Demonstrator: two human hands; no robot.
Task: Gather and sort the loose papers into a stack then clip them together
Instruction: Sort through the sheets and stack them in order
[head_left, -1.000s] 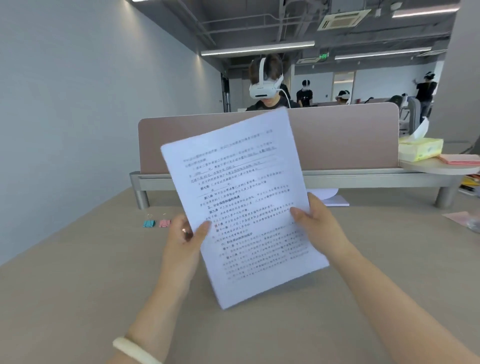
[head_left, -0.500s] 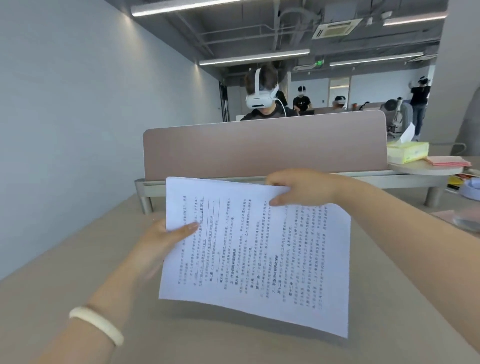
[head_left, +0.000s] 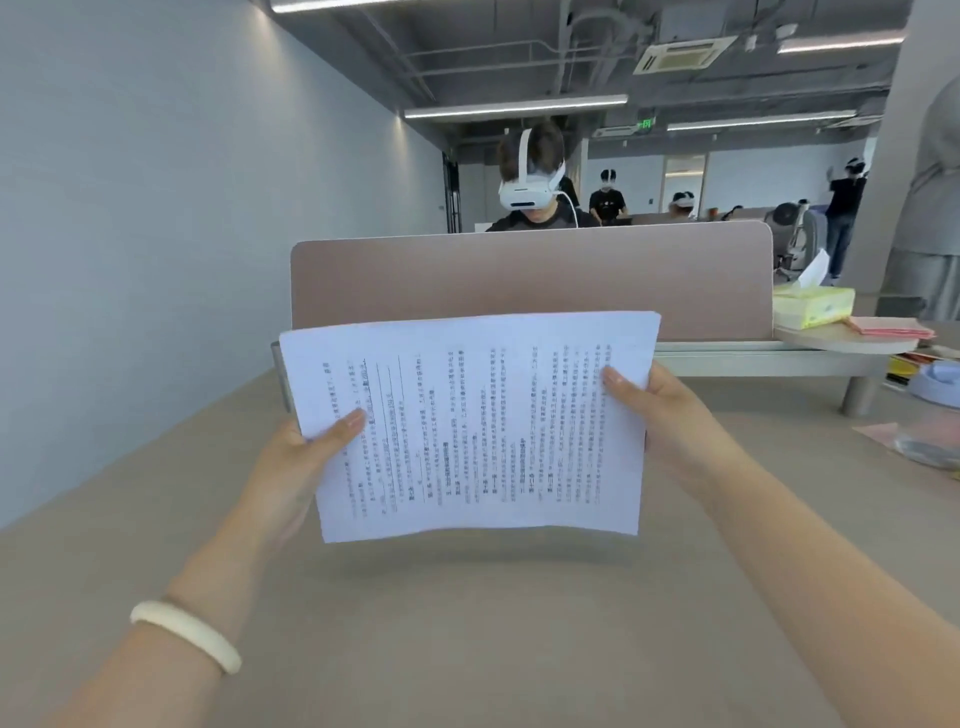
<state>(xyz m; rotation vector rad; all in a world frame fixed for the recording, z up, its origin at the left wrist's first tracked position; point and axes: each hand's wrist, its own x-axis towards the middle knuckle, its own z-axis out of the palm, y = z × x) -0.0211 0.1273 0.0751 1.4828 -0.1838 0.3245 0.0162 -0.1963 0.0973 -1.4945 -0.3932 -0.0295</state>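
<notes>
A stack of white printed papers (head_left: 478, 426) is held up off the beige desk (head_left: 467, 634), turned sideways so the text lines run vertically. My left hand (head_left: 301, 462) grips the stack's left edge, thumb on the front. My right hand (head_left: 660, 421) grips the right edge, thumb on the front near the upper corner. The lower edge of the stack hangs a little above the desk. No clips are visible; the papers hide the desk area behind them.
A brown divider panel (head_left: 530, 280) stands across the back of the desk, with a person in a white headset (head_left: 530, 187) behind it. A yellow tissue box (head_left: 813, 306) and pink papers (head_left: 888, 328) sit on the shelf at right. A clear object (head_left: 930, 441) lies at the right edge.
The papers went from upright and tilted to sideways and level. My right hand moved from the top edge to the right edge. The clips seen on the desk earlier are now hidden.
</notes>
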